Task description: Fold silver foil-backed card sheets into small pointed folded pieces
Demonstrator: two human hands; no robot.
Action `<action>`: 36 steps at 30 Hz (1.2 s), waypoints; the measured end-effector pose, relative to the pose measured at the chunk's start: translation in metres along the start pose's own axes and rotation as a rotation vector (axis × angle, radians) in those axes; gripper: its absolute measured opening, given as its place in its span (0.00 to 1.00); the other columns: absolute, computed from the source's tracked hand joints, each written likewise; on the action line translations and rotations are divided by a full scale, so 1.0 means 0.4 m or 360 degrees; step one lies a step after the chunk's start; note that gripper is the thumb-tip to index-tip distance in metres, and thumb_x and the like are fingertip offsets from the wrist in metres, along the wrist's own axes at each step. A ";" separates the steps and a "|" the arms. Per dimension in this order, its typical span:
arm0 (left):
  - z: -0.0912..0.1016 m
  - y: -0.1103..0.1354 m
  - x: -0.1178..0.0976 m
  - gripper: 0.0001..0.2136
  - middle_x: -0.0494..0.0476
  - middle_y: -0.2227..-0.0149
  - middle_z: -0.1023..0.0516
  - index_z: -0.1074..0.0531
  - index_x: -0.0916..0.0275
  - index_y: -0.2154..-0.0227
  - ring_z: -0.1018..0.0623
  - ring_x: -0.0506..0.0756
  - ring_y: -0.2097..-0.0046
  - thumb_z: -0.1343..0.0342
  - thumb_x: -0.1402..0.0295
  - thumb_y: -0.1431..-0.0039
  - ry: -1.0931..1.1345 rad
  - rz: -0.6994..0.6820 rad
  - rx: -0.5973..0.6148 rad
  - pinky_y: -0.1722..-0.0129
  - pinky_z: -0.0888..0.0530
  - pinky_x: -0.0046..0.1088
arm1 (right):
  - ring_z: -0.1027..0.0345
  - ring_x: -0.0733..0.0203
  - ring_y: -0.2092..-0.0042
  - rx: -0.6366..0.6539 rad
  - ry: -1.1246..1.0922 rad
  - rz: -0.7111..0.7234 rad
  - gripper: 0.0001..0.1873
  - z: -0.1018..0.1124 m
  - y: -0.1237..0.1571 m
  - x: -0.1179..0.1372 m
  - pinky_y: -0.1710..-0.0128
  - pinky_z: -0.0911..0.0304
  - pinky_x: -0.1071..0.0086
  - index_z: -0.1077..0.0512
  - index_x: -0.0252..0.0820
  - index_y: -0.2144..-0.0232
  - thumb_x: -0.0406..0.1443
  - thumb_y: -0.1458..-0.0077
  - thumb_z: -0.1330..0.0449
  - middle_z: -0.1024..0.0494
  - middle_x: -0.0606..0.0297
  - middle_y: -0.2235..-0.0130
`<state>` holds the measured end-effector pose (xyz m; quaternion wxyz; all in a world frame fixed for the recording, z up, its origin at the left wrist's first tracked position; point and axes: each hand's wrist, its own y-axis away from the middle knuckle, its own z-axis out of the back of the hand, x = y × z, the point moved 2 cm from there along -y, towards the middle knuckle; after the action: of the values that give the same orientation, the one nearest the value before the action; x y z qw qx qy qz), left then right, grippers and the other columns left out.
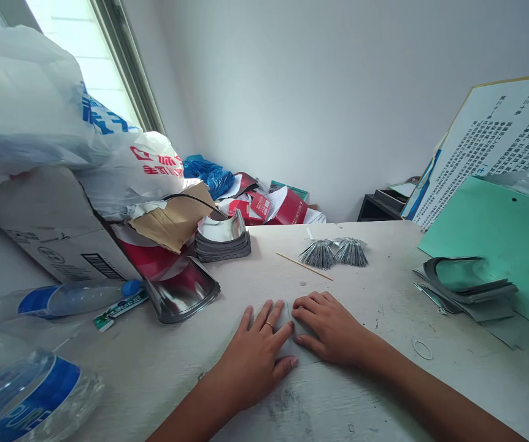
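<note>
1. Closest to my camera, my left hand, with a ring on one finger, and my right hand lie open and flat, fingers spread, clenching nothing.
2. Both palms rest on a grey sheet, which lies mostly hidden beneath them on a scuffed white table. From here, I see pressing work on this sheet in hand.
3. Left of the grey sheet, a clear water bottle sits at the table's near corner, with a blue-capped bottle and a green-and-white packet beyond it.
4. Right of the grey sheet lies a thin rubber band.
5. Beyond the grey sheet, a wooden stick lies just beside two fanned bundles of metal pins.
6. Farther left of the grey sheet, a curved foil piece leans near a stack of curved grey pieces.
7. Farther right of the grey sheet, more curved pieces rest against a teal folder.
</note>
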<state>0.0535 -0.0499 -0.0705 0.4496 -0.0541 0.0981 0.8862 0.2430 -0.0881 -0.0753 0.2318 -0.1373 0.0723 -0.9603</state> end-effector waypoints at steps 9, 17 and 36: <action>-0.001 -0.010 0.004 0.24 0.65 0.29 0.57 0.35 0.52 0.40 0.57 0.69 0.29 0.48 0.51 0.36 0.0050 0.0094 0.0044 0.34 0.52 0.62 | 0.39 0.49 0.47 0.0000 0.0079 0.0048 0.23 -0.006 -0.007 -0.011 0.47 0.45 0.55 0.36 0.50 0.41 0.50 0.34 0.49 0.31 0.59 0.44; -0.004 -0.006 0.003 0.25 0.66 0.29 0.56 0.36 0.53 0.39 0.56 0.70 0.30 0.49 0.50 0.36 0.0066 0.0089 0.0006 0.35 0.52 0.63 | 0.41 0.45 0.44 -0.0043 0.0182 -0.0034 0.28 -0.015 -0.026 -0.006 0.46 0.45 0.52 0.37 0.45 0.40 0.53 0.35 0.51 0.32 0.54 0.42; 0.002 0.008 0.014 0.22 0.53 0.28 0.54 0.36 0.46 0.41 0.59 0.69 0.29 0.45 0.54 0.37 0.0118 0.0032 -0.0021 0.34 0.54 0.63 | 0.36 0.52 0.54 -0.0022 -0.0221 -0.0453 0.21 0.021 0.001 -0.097 0.54 0.39 0.60 0.32 0.42 0.64 0.46 0.52 0.30 0.28 0.60 0.56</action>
<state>0.0474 -0.0471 -0.0704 0.4363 -0.0889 0.1095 0.8887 0.2789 -0.0709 -0.0765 0.0967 -0.2139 0.0423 -0.9711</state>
